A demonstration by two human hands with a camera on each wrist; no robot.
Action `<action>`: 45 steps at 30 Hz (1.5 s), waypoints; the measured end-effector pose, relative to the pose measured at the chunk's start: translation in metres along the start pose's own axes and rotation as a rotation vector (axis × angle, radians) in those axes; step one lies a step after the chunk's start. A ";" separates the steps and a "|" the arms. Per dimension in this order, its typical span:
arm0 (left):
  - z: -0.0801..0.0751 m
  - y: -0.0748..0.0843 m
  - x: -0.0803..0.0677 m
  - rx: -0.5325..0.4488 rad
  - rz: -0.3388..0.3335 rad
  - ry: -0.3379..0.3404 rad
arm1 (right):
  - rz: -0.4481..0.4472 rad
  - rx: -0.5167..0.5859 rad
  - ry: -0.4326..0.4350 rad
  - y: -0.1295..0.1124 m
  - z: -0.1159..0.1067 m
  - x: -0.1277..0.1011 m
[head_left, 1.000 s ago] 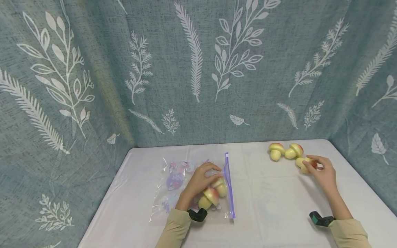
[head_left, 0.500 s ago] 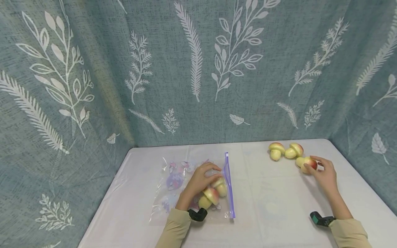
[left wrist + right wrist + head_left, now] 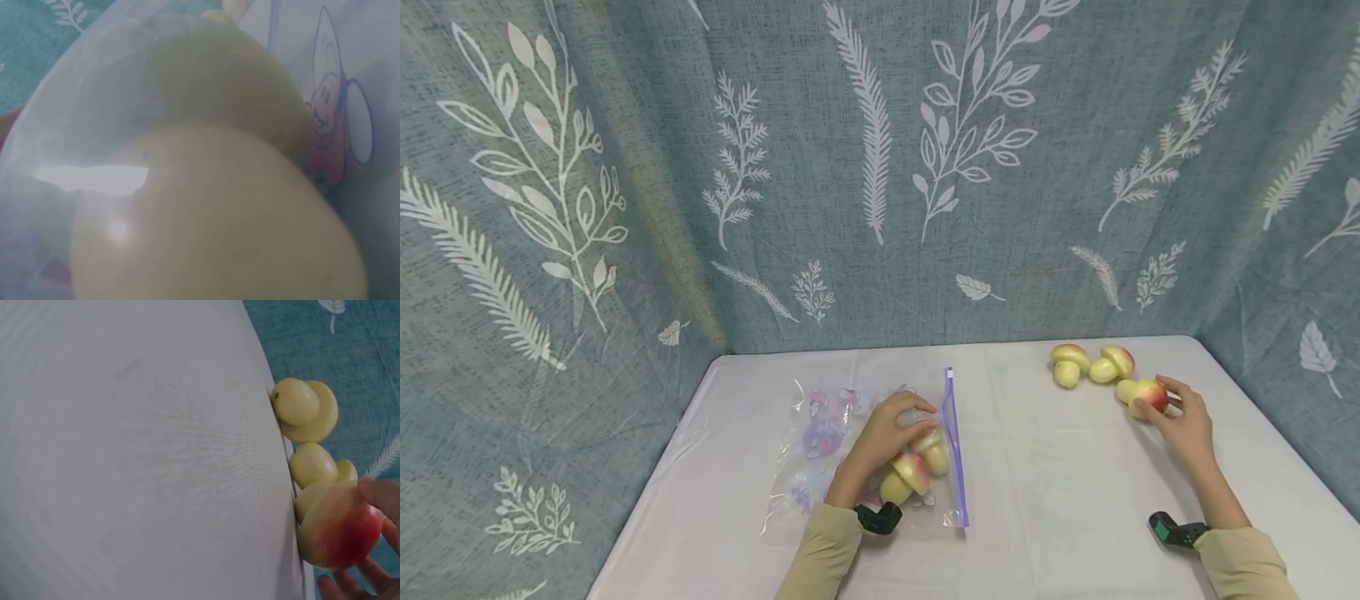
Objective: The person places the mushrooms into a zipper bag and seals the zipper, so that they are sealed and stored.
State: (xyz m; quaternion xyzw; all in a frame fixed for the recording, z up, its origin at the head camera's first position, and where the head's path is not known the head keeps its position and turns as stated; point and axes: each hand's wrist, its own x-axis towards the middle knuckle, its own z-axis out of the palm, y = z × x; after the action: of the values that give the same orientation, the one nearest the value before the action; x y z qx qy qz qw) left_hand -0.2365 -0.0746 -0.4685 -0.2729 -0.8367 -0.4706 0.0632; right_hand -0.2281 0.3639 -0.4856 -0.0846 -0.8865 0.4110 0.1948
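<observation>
A clear zip bag (image 3: 820, 500) with a purple zip edge lies on the table, printed with pink and purple figures. Two toy-like mushrooms show through its film, one mushroom (image 3: 913, 473) with a red-tinged cap; both loom large in the left wrist view. My left hand (image 3: 887, 429) lies over the bag, curved thumb and fingers holding its film near the zip side; the fingertip contact is partly hidden. At the right, my right hand (image 3: 1187, 425) is beside a yellow mushroom with a red cap (image 3: 340, 528). Its thumb touches the cap while the other fingers spread loosely away.
Two more yellow mushrooms, a left one (image 3: 1067, 365) and a right one (image 3: 1111, 365), lie in a row behind the right hand's mushroom, near the back edge. A white cloth (image 3: 1037, 500) covers the table. A teal leaf-patterned curtain (image 3: 880, 167) hangs behind and beside it.
My right hand's fingers have drawn back to the right, uncovering more of the red cap. That mushroom stays in about the same place. The left hand and bag look unchanged.
</observation>
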 end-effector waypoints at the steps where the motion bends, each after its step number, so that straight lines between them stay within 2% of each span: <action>1: 0.000 0.000 0.000 -0.002 0.004 0.000 | 0.005 -0.006 -0.004 0.000 0.000 0.000; 15: 0.001 -0.003 0.000 0.014 0.015 -0.003 | 0.053 -0.004 -0.047 0.002 0.002 0.001; 26: -0.001 -0.001 0.000 0.026 0.006 -0.011 | 0.112 0.022 -0.012 0.001 0.004 -0.001; 38: -0.001 -0.002 0.000 0.022 0.016 -0.006 | 0.139 0.021 -0.018 -0.002 0.004 -0.001; 45: 0.000 -0.002 0.001 0.020 0.005 -0.002 | 0.111 0.029 -0.026 -0.008 0.004 -0.002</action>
State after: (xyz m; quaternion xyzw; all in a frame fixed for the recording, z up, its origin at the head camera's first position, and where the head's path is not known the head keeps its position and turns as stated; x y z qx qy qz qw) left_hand -0.2386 -0.0748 -0.4694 -0.2747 -0.8409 -0.4616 0.0664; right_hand -0.2280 0.3559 -0.4826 -0.1253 -0.8770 0.4348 0.1615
